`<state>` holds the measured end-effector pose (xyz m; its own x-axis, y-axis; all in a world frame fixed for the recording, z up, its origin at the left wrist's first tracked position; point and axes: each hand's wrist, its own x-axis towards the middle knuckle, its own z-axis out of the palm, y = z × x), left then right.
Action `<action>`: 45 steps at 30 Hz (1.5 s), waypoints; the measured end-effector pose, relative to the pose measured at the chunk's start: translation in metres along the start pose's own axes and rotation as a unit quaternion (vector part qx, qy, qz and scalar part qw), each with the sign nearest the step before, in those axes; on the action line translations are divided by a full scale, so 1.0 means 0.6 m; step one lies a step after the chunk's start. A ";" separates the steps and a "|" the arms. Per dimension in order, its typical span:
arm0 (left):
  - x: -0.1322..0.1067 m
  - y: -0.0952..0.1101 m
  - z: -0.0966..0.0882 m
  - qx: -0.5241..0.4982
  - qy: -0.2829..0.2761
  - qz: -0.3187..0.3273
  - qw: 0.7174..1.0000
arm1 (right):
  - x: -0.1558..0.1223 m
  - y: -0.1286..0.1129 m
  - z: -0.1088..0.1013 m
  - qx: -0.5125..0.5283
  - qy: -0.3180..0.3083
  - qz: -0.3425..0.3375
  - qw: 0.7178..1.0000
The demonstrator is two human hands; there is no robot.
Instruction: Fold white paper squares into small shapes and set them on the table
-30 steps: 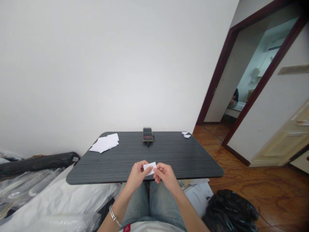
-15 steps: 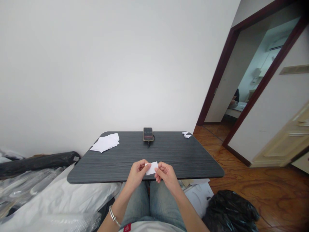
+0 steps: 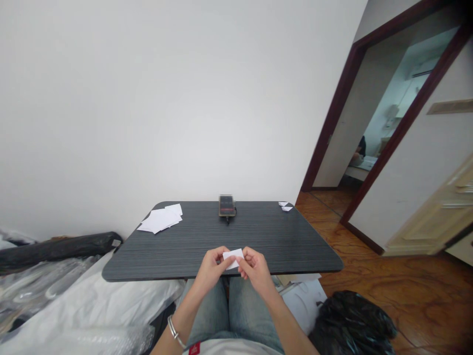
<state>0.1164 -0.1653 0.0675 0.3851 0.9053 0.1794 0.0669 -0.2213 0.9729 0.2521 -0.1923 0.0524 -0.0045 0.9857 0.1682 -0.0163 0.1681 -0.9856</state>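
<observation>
Grip: L hand [image 3: 211,268] & R hand [image 3: 255,270] pinch white paper slip [image 3: 233,257], blk plastic bag [image 3: 349,320] nearby.

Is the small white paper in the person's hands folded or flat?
Cannot tell: the white paper shows a flat face, but the left hand and right hand pinch it and cover its ends, so a fold could be hidden.

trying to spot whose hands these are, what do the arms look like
Both forearms are bare, with no sleeves or gloves on either the left hand or the right hand. A silver bangle circles the left wrist; the right wrist shows no jewellery.
</observation>
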 end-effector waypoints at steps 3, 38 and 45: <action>-0.002 0.004 0.000 -0.005 0.011 0.006 1.000 | -0.001 -0.003 0.002 0.000 -0.001 -0.001 1.000; -0.002 -0.007 -0.011 0.065 0.022 0.018 0.997 | -0.010 0.012 -0.016 -0.122 0.007 -0.050 0.991; -0.005 -0.008 -0.011 0.065 0.017 0.015 0.998 | -0.012 0.008 -0.013 -0.139 -0.007 -0.064 0.988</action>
<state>0.1089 -0.1646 0.0630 0.3575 0.9088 0.2151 0.1752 -0.2915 0.9404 0.2599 -0.1986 0.0461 -0.0333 0.9562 0.2908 0.2569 0.2894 -0.9221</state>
